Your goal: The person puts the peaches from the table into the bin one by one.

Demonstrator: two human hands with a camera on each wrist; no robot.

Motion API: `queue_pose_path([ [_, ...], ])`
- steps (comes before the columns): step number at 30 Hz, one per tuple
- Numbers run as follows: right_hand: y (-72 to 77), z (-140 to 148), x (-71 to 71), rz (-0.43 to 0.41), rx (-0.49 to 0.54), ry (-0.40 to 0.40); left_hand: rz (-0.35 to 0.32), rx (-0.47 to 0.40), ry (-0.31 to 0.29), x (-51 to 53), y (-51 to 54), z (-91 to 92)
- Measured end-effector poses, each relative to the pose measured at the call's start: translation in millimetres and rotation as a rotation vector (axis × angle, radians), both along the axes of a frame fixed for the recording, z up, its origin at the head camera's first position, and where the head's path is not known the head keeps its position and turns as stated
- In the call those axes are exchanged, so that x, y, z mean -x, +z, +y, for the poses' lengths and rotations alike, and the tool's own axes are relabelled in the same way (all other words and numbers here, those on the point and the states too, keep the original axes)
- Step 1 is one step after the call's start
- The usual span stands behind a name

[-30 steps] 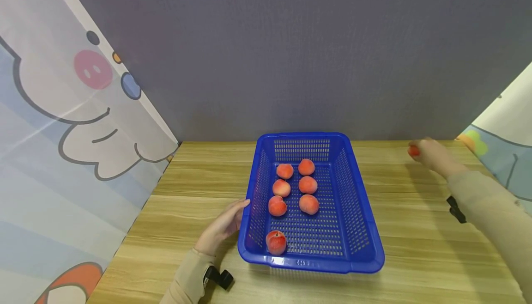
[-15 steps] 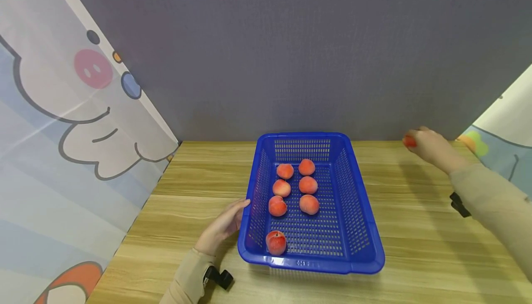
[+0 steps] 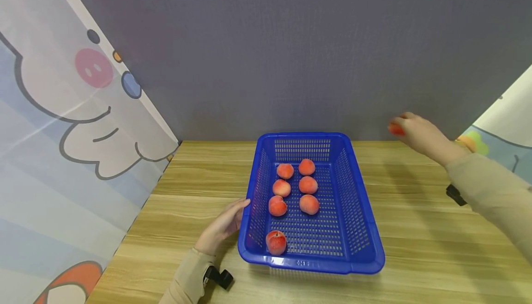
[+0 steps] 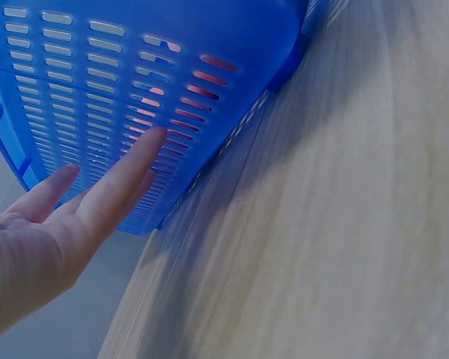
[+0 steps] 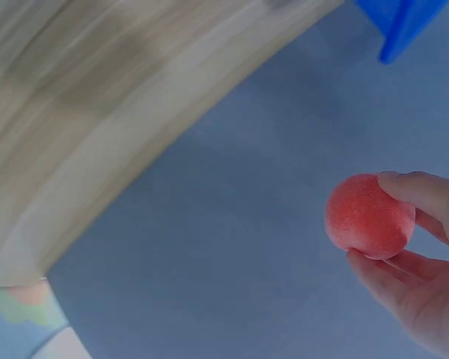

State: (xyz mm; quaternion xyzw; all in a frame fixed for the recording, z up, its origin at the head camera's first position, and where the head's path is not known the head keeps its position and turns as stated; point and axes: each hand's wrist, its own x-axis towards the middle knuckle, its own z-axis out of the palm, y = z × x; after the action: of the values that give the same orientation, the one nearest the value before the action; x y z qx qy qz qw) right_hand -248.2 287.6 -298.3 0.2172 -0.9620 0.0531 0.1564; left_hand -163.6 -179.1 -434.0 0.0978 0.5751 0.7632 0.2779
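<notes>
A blue perforated plastic basket [image 3: 320, 265] stands on the wooden table, with several red-orange peaches [image 3: 308, 185] on its floor, mostly in two rough rows. One peach [image 3: 276, 242] sits apart in the near left corner. My left hand [image 3: 222, 225] rests against the basket's left side, a digit tip on the rim; in the left wrist view its fingers [image 4: 123, 179] extend loosely by the slotted wall. Right of the basket, my right hand [image 3: 421, 137] holds a peach [image 5: 368, 217] in the air, pinched between thumb and fingertips.
The wooden table [image 3: 199, 170] reaches back to a grey upright panel [image 3: 266, 54]. Printed cartoon cloth [image 3: 83, 124] hangs on the left, and more shows at the right edge. Both wrists carry a black strapped device [image 3: 219, 277].
My right hand has risen and moved left toward the basket with the peach in its fingers. The left hand, the basket and the peaches inside have not moved.
</notes>
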Motion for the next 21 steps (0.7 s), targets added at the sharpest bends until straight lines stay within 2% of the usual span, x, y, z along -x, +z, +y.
queue_pose_path([
  [5, 8.1, -18.8, -5.3, 0.035, -0.003, 0.049, 0.014, -0.001, 0.000, 0.0, -1.3, 0.3],
  [14, 14.2, -42.2, -10.4, 0.160, -0.008, 0.206, 0.020, -0.008, 0.001, 0.7, -2.6, 0.8],
  [21, 18.7, -56.8, -14.8, 0.211, -0.005, 0.265, 0.004, -0.014, -0.010, 1.6, -2.2, 0.6],
])
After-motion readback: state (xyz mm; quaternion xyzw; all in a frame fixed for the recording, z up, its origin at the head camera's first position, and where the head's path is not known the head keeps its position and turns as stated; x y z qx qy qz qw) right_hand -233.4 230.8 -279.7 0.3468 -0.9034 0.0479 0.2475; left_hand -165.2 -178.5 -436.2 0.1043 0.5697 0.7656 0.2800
